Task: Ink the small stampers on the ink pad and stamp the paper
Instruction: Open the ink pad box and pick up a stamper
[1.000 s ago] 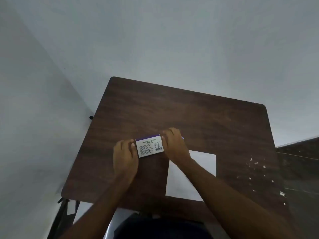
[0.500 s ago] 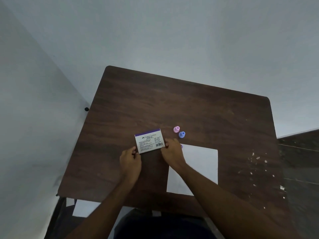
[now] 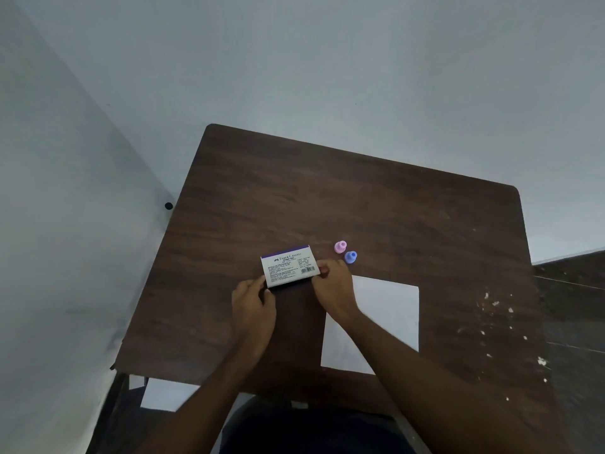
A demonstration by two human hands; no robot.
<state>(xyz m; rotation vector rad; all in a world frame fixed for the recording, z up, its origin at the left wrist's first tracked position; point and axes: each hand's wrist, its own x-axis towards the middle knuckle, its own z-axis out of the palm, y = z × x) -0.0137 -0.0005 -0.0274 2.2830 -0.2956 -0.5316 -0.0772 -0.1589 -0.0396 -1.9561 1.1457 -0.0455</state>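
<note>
Both of my hands are on the ink pad [image 3: 290, 269], which sits near the middle of the worktop [image 3: 327, 198] with its printed lid up. My left hand [image 3: 253, 311] pinches the near left corner with narrow fingers, and my right hand [image 3: 334, 290] closes on the right end. A dark gap shows along the near edge under the lid, so I judge I am prising it open.

To do this well, I want the base pinned flat with one hand while the other lifts the lid from its front edge, hinging it away from me, not twisting, so the pad does not skid or flip. I should keep my fingertips off the inked face.

Two small stampers stand just beyond my right hand: the pink stamper [image 3: 340, 246] and the blue stamper [image 3: 350, 256], close together and apart from the pad. The paper [image 3: 386, 309] lies to the right, partly under my right forearm, and looks unstamped. Once open, the lid should clear the stampers so I can reach them without knocking them over.
</note>
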